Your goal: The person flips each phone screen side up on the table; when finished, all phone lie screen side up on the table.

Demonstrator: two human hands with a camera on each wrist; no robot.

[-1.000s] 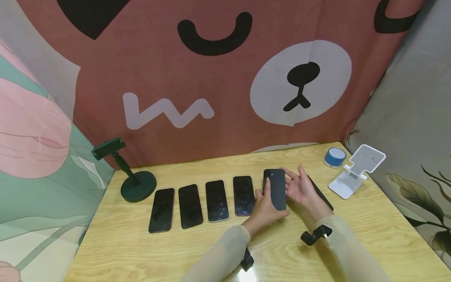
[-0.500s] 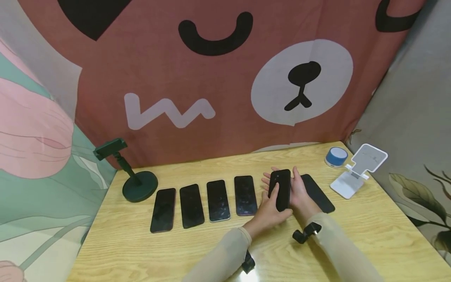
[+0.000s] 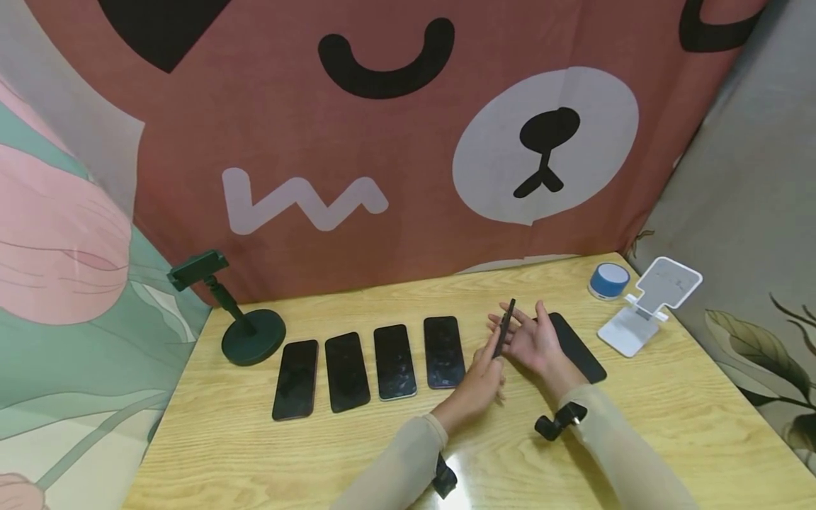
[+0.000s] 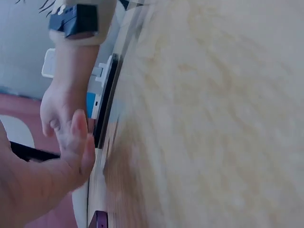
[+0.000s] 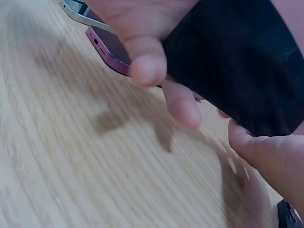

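Observation:
My left hand (image 3: pixel 477 382) grips a dark phone (image 3: pixel 506 327), which stands nearly edge-on in the head view. Its black face (image 5: pixel 232 61) is seen broadside from the right wrist. Close by on the right is my right hand (image 3: pixel 534 343), palm turned up and fingers spread; its fingers reach to the phone's far edge, though the contact is partly hidden. In the left wrist view, the left hand (image 4: pixel 42 185) covers much of the phone. Beneath the right forearm's far side lies another dark phone (image 3: pixel 576 348).
Several dark phones lie in a row to the left, the nearest being a purple-edged phone (image 3: pixel 444 353). A green phone stand (image 3: pixel 251 336) is at the back left. At the back right are a white phone stand (image 3: pixel 631 329) and a blue-and-white round object (image 3: pixel 608 282).
The left hand has turned the phone from back-side view to nearly edge-on, after moving it slightly right and back left. The right hand's fingers remain spread beside it.

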